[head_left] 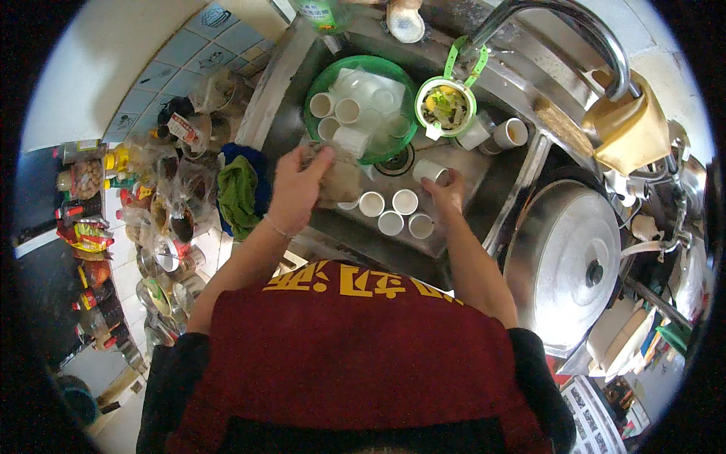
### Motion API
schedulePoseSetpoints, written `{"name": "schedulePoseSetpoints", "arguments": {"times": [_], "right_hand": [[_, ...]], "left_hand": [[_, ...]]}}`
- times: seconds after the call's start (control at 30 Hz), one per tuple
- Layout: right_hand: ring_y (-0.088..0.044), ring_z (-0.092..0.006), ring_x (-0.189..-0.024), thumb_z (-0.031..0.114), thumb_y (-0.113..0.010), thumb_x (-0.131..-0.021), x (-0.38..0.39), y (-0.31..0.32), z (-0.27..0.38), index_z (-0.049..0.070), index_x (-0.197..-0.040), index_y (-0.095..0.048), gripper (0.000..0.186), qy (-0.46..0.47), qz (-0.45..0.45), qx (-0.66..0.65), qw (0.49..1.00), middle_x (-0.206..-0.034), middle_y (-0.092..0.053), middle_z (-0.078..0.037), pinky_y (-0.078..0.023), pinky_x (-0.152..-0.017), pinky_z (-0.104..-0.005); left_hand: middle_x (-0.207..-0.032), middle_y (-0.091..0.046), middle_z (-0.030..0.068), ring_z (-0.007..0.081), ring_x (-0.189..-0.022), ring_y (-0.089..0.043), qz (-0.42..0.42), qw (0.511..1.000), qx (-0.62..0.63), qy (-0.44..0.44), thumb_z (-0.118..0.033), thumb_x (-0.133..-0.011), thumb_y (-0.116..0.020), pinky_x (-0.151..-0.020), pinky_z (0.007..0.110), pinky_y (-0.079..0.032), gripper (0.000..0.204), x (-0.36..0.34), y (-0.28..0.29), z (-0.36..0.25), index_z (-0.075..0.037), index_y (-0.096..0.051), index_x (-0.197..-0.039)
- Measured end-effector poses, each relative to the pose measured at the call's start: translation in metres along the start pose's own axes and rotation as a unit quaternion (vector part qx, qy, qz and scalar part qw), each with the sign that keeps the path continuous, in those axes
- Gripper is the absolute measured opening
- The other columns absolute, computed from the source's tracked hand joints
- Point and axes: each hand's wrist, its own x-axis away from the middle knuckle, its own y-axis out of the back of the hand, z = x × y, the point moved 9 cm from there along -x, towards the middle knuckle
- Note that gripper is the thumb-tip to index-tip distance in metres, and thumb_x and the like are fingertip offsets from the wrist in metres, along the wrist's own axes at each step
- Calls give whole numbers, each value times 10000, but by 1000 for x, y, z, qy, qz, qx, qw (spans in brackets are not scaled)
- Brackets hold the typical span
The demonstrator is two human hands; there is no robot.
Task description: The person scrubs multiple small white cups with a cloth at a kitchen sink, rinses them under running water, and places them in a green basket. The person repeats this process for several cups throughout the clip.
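Note:
My right hand (446, 193) is closed round a small white cup (428, 170) tipped on its side, low in the steel sink (302, 208). My left hand (296, 185) grips a greyish-brown cloth (342, 181), blurred at its edges, which hangs over the front of the green basin. Several white cups (390, 222) stand mouth up on the sink floor between my hands. Inside the green basin (311, 83) are more white cups (348, 111) and clear containers in water. The cloth hides part of a cup under it.
A green-rimmed strainer (446, 106) with food scraps hangs below the curved faucet (556, 6). Two more cups (511, 134) lie at the sink's right wall. A large metal lid (563, 261) is to the right, a green cloth (239, 198) to the left. Jars and bottles crowd the far left.

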Motion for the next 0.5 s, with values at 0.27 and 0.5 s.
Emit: {"name": "schedulePoseSetpoints", "arguments": {"times": [0.27,0.5], "right_hand": [[-621,-254,-1021,274,-746,-821,31,-20,5,68,-1256,-533,527,-194,157,-355,901,-1150,-619,-103,-552,-816,-347],[-618,-217,-929,404,-481,-904,42,-17,96,117,-1186,-611,422,-149,212,-474,842,-1089,-665,-32,-505,-706,-357]], "left_hand": [[-967,-672,32,106,-849,-613,129,990,41,30,-225,-937,-659,-752,275,-497,265,4,-56,18,8,-662,-1063],[-993,-672,49,143,-848,-647,76,986,141,53,-215,-943,-650,-752,299,-525,257,7,-16,23,2,-645,-1081]]}}
